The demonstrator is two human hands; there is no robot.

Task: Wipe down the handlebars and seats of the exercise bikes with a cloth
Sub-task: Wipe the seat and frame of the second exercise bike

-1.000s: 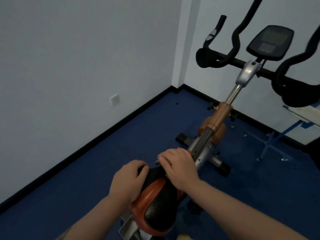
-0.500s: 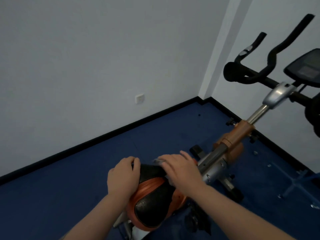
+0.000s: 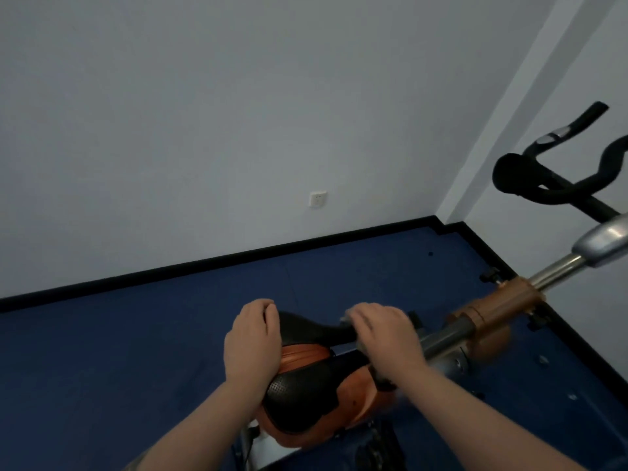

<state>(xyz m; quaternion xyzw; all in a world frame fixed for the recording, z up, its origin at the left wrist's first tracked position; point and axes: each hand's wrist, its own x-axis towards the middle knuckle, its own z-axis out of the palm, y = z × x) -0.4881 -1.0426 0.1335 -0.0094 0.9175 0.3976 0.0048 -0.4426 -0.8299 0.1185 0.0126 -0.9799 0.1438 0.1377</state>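
Gripping the black-and-orange seat [image 3: 306, 392] of an exercise bike, both bare hands sit on it at the lower middle of the head view. The left hand [image 3: 253, 345] curls its fingers over the seat's left edge, the knuckles bent at the top and the palm lying against the side. The right hand [image 3: 384, 341] curls over the narrow black nose of the seat, fingers folded down across it; a pale sliver shows at its fingertips, too blurred to say whether it is a cloth. The seat has a perforated black top with orange side panels, and beyond its nose the bike's grey frame tube [image 3: 445, 338] runs up and right into an orange-brown collar [image 3: 503, 304], then a bright metal post [image 3: 557, 270] and a silver clamp [image 3: 605, 239] at the right edge. Above that, the black handlebars [image 3: 543, 185] curve up near the right edge, well apart from both hands, with a small silver patch on one upright grip. The bike stands on a blue floor [image 3: 136, 368] bordered by a black skirting strip [image 3: 204, 263] along a pale wall [image 3: 204, 113]. A white wall socket [image 3: 317, 198] sits low on that wall. No brand, label or writing can be read anywhere.
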